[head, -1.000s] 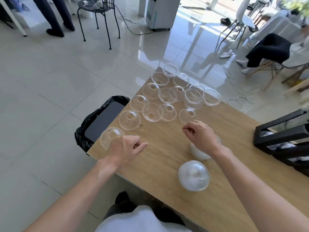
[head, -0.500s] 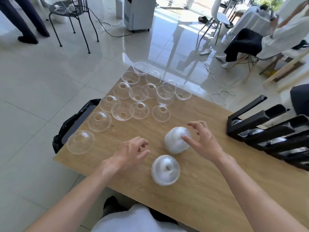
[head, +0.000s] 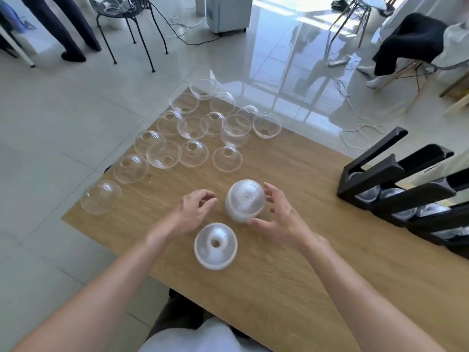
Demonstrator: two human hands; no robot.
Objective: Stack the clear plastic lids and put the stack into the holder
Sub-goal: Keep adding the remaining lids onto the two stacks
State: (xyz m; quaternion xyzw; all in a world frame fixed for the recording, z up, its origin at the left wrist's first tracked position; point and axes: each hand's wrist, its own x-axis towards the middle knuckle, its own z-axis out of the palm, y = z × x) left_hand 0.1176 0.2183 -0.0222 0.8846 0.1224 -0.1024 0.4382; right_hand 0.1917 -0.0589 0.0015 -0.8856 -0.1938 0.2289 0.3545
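Right hand (head: 279, 217) cups the farther stack (head: 245, 200) with spread, curved fingers, thumb at its near rim; firm contact cannot be confirmed. Left hand (head: 191, 212) hovers just beside it, loosely curled, holding nothing. Nearest stack (head: 215, 246) stands untouched on the table (head: 317, 275). Two nested stacks counted. Assessment: thin clear plastic, light, slippery and easily crushed; best taken around the lower rim from both sides. Beyond lie roughly sixteen loose lids (head: 194, 153), some overlapping. Black holder (head: 396, 184) stands at the right edge, slots partly filled.
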